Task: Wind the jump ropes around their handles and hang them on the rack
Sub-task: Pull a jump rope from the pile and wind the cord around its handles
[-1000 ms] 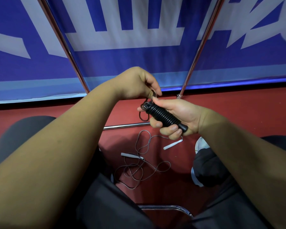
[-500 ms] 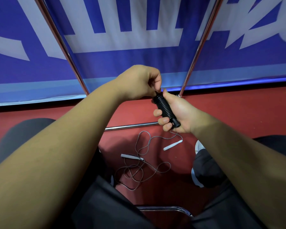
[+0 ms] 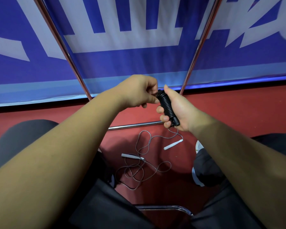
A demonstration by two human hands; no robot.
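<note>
Right hand: the right hand [image 3: 180,109] is clenched around the black jump rope [image 3: 166,104], which is wound in tight coils around its handles. Its fingers [image 3: 163,119] wrap the front of the bundle and the thumb lies up along the back.
Left hand: the left hand [image 3: 137,91] is curled into a loose fist, with its fingertips [image 3: 153,100] against the upper end of the same bundle. They appear to pinch it there, though the exact contact is hidden behind the knuckles.
Black jump rope: held in the air between both hands, above the floor. It stands nearly upright with the top leaning left, and a bare black handle end [image 3: 176,122] sticks out below the right palm.
Second rope: a thin grey jump rope [image 3: 139,164] lies loose in tangled loops on the floor between the person's legs. Its two slim white handles [image 3: 172,143] [image 3: 130,156] lie apart from each other, unwound.
Rack: two slanted chrome metal rack poles [image 3: 63,47] [image 3: 202,40] rise beyond the hands. A horizontal chrome bar [image 3: 134,125] runs low across the floor, just behind the loose rope.
Backdrop: a blue banner with large white lettering [image 3: 130,63] stands behind the poles.
Floor: a red floor [image 3: 238,109], in shadow around the loose rope.
Person: seated, with bare forearms and dark trousers [image 3: 96,204]. The toe of a white shoe [image 3: 198,145] shows at right.
Seat: a curved chrome chair frame [image 3: 163,208] shows between the knees.
</note>
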